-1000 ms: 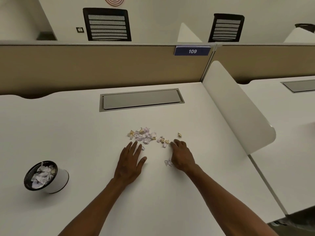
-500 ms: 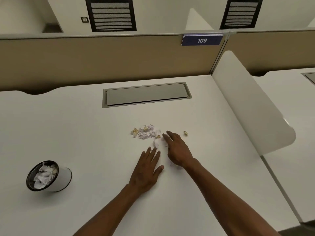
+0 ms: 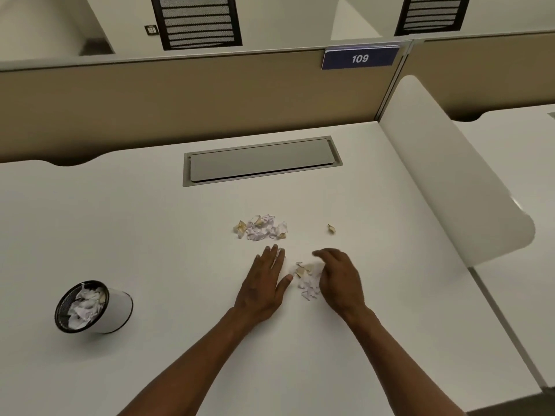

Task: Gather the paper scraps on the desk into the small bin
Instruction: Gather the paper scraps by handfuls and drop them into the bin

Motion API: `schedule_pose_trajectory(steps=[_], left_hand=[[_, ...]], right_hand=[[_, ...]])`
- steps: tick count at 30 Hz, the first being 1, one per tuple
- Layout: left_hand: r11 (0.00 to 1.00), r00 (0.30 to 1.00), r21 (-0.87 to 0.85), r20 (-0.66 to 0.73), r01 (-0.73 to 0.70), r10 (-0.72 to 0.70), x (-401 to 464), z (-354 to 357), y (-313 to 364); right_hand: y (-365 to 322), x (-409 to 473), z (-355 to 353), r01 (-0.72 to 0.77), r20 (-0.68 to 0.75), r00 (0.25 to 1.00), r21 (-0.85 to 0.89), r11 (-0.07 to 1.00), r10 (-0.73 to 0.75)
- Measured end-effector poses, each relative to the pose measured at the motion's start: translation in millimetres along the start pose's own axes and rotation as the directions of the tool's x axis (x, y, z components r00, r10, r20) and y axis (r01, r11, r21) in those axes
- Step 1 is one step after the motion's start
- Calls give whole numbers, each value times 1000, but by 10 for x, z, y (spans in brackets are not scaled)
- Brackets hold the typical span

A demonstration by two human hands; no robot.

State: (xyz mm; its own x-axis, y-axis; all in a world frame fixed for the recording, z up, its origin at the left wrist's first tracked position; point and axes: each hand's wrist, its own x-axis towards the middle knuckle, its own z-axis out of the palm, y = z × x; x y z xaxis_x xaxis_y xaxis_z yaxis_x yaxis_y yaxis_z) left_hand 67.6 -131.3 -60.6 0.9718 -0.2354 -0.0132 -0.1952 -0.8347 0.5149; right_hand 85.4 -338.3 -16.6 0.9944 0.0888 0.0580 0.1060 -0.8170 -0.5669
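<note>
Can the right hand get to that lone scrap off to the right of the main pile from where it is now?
Probably yes. The lone scrap lies on bare desk just beyond the right hand, with nothing between them. That hand is curled around a small heap of scraps, so reaching would leave those behind.

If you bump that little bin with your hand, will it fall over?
Probably easily. The small bin looks little and holds only crumpled paper, so it is likely light. It already seems to lean, showing its open mouth. Its round wall suggests it could roll across the smooth desk if it tipped.
</note>
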Motion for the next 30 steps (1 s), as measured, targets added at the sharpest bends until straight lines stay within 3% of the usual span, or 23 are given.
schedule_pose_trajectory(steps=[3, 6, 9, 14, 18, 22, 30], left_hand=[[999, 999, 18, 21, -41, 41, -69, 109, 86], [997, 995, -9, 56, -83, 83, -155, 216, 231], [995, 995, -46, 42, -92, 94, -191, 227, 327], [997, 998, -70, -60, -16, 12, -154, 38, 285], [999, 997, -48, 83, 0, 4, -102, -119, 148], [996, 976, -90, 219, 3, 17, -5, -140, 172], [990, 976, -132, 218, 44, -14, 63, -129, 385]], right_hand=[[98, 15, -74, -154, 76, 984, -91, 984, 161], [111, -49, -57, -73, 234, 964, -229, 971, 128], [56, -145, -26, 36, 320, 947, -222, 974, 38], [110, -280, -178, -101, 153, 981, -127, 987, 120], [217, -327, -301, -123, 382, 893, -301, 946, 238], [152, -245, -207, -24, 438, 884, -308, 951, 165], [-87, -72, -64, 77, 456, 890, -211, 974, 29]])
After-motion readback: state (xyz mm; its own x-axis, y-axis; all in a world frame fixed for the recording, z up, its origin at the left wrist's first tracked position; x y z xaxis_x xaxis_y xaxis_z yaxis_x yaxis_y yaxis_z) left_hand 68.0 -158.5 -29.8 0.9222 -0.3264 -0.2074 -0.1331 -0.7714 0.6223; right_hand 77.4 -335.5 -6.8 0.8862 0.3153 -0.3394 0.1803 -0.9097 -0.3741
